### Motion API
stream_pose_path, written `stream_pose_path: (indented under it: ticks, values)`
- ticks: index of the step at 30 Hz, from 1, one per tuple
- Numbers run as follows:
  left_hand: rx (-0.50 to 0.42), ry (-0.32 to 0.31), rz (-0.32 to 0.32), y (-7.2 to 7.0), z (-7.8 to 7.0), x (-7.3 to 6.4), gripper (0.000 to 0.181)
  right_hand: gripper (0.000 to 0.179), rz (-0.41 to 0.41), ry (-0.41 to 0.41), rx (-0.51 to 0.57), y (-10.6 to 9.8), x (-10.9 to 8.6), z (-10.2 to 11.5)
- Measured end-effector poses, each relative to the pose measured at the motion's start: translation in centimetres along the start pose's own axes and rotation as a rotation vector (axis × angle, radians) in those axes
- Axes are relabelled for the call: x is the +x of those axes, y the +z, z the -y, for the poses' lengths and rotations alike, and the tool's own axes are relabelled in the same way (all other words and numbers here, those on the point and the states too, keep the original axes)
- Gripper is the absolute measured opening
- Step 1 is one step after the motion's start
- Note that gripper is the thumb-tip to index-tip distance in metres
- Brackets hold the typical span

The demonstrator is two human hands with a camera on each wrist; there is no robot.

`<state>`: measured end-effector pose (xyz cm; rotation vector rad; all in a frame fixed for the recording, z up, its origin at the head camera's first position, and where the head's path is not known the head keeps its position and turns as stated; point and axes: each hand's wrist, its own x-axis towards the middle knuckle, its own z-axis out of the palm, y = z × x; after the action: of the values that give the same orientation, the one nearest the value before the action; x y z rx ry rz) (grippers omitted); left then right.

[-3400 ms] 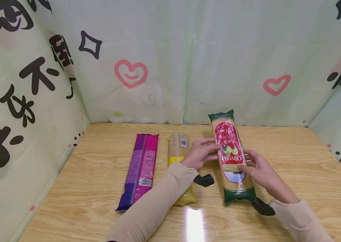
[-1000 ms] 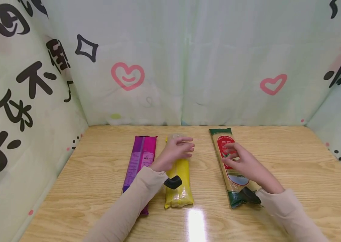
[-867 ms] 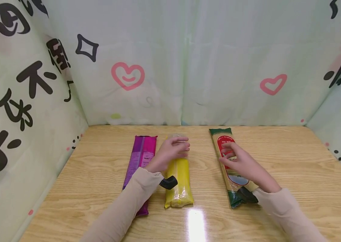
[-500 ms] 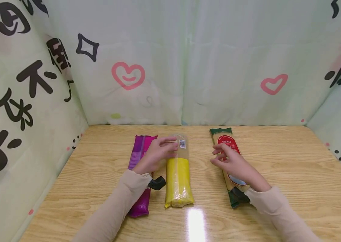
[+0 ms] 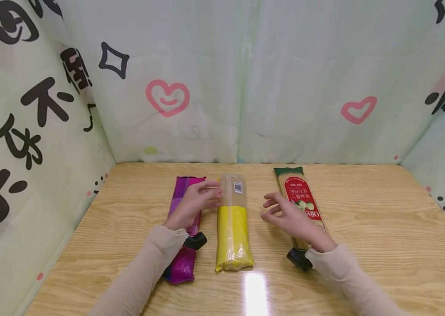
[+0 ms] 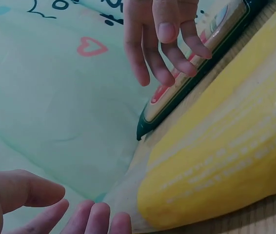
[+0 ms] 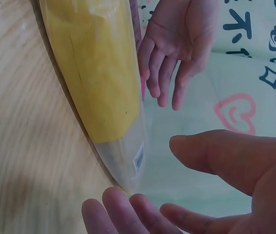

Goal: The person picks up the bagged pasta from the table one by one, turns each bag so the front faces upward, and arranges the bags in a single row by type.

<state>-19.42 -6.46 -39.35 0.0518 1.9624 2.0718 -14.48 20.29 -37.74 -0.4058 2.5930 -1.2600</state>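
Note:
Three long packs lie side by side on the table. At the left is a purple and pink pack (image 5: 183, 265), partly covered by my left hand (image 5: 195, 202) and sleeve. The middle one is a yellow pasta pack (image 5: 232, 237) with a clear end and a barcode. A green-ended spaghetti pack (image 5: 301, 188) with a red label lies at the right, its near end behind my right arm. My left hand hovers at the left of the yellow pasta pack, fingers loosely bent. From the other side my right hand (image 5: 289, 219) faces that pack. Both wrist views show bare space between thumb and fingers.
The wooden table (image 5: 376, 210) meets a pale printed curtain (image 5: 293, 87) along its back edge, with more curtain at both sides. A black wrist camera (image 5: 195, 241) sits under the left wrist, another black camera (image 5: 299, 259) under the right.
Both hands held the green-ended spaghetti pack raised earlier; it now lies on the table, released. The left hand has moved left past the yellow pasta pack; the right hand has moved left towards it.

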Motion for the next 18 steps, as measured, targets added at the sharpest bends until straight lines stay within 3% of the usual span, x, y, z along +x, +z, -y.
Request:
stream_pose_path:
  ticks: [18]
  values:
    - [0.056,-0.062,-0.081,0.0,1.1,0.5,0.037,0.060,0.045,0.003,0.037,2.5,0.7,0.2]
